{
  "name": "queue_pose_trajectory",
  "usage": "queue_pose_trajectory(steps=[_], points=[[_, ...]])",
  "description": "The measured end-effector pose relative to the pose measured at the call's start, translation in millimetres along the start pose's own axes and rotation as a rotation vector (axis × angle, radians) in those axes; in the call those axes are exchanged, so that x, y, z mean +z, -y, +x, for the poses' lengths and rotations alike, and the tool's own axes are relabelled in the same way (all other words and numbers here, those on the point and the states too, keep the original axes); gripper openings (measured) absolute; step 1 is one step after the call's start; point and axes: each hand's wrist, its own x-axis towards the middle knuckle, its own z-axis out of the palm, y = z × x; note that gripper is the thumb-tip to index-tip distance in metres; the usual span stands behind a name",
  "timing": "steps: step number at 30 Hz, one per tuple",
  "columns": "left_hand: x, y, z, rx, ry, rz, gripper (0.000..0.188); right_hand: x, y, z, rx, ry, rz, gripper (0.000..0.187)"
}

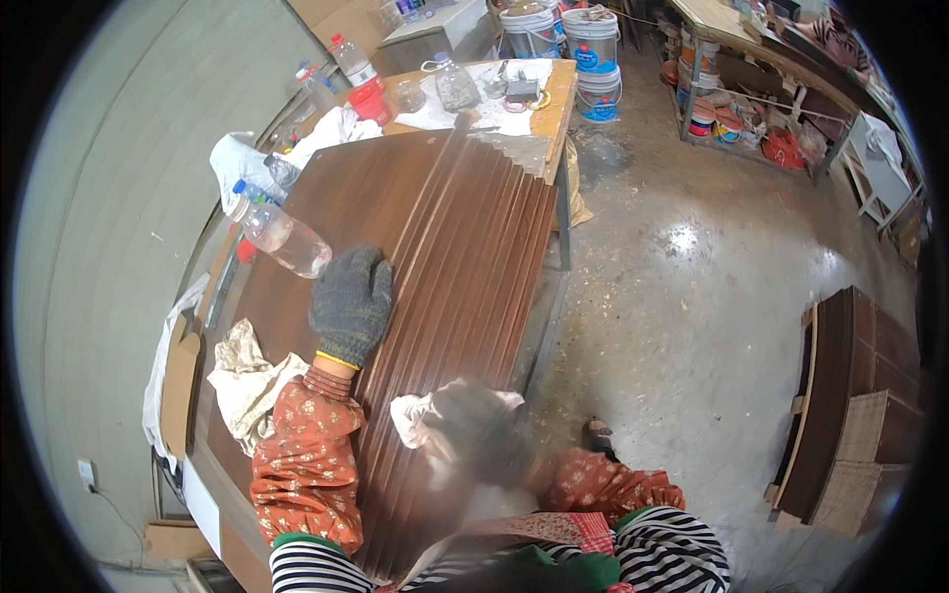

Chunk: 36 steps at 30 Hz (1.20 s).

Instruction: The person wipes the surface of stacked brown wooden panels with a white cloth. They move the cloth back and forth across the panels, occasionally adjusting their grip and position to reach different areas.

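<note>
Brown panels (474, 267) mid-frame are looking stiff, best gripped edgewise, left hand (352, 304) lying flat, right hand (479, 432) (blurred) seemingly holding cloth (408, 417).

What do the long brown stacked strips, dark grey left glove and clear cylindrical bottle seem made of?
Brown strips: wood or wood-look board, satin; brown tone, soft edge highlights.
Grey glove: likely knitted yarn, matte; fuzzy, speckled surface.
Clear bottle: probably plastic, glossy; transparent, bright reflections.

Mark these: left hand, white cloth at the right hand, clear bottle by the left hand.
Left hand (352, 306): head view, back of the dark glove.
White cloth (409, 421): head view, bunched part to the left of the blurred right hand (480, 427).
Clear bottle (288, 244): head view, side of its body.
</note>
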Motion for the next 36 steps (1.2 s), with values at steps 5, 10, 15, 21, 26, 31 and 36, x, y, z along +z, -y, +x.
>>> queue_pose_trajectory(steps=[5, 10, 15, 21, 26, 31, 36], points=[[-2.0, 0.0, -0.5, -0.039, 0.039, 0.009, 0.021, -13.8, -80.8, 32.6, 0.239, -0.008, 0.125, 0.036], [-0.1, -1.8, -0.9, 0.009, -0.074, -0.022, 0.018, -46.1, -196.6, 100.7, 0.215, -0.008, -0.216, 0.039], [-1.9, -3.8, -0.8, -0.017, -0.057, -0.012, 0.018, -29.1, -311.4, 130.8, 0.652, -0.071, -0.204, 0.058], [-2.0, -2.5, -3.8, -0.021, -0.091, -0.025, 0.022, -57.6, -274.8, 154.4, 0.816, -0.334, 0.211, 0.064], [1.5, 0.1, -9.3, -0.006, -0.144, -0.008, 0.023, -14.6, -151.1, 128.7, 0.106, -0.181, 0.019, 0.053], [-5.0, 1.1, -8.3, 0.055, -0.098, 0.104, 0.026, -17.9, -244.3, 138.2, 0.293, -0.008, -0.113, 0.046], [-6.8, -1.3, -6.3, -0.193, 0.207, 0.036, 0.022, -10.5, -243.6, 130.3, 0.192, 0.080, -0.202, 0.058]])
